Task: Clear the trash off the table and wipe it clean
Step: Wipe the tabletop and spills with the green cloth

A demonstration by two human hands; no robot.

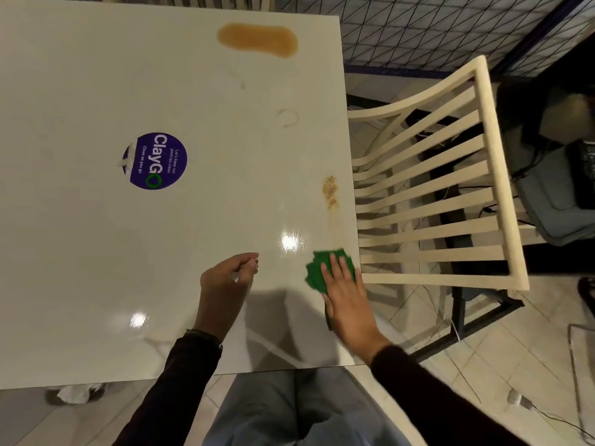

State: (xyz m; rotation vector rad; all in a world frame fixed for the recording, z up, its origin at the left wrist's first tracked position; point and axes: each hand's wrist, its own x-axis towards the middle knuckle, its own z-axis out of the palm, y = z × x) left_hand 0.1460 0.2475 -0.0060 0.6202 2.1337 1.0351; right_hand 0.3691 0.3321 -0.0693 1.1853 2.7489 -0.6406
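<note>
My right hand point(346, 294) lies flat, fingers spread, pressing a green cloth point(317, 273) onto the glossy white table point(96, 268) near its right edge. My left hand point(225, 278) hovers just left of it, fingers curled loosely, with a small white bit showing under the fingers; what it is I cannot tell. A small heap of tan crumbs point(330, 191) sits further along the right edge. A large brown liquid spill point(257, 39) spreads at the far end. A faint brown ring stain point(288, 118) lies between them.
A round purple ClayGo sticker point(158, 161) is stuck mid-table. A cream slatted chair point(434, 201) stands tight against the table's right edge. Crumpled white paper point(75, 393) lies on the floor under the near left edge. Cables run across the tiled floor at right.
</note>
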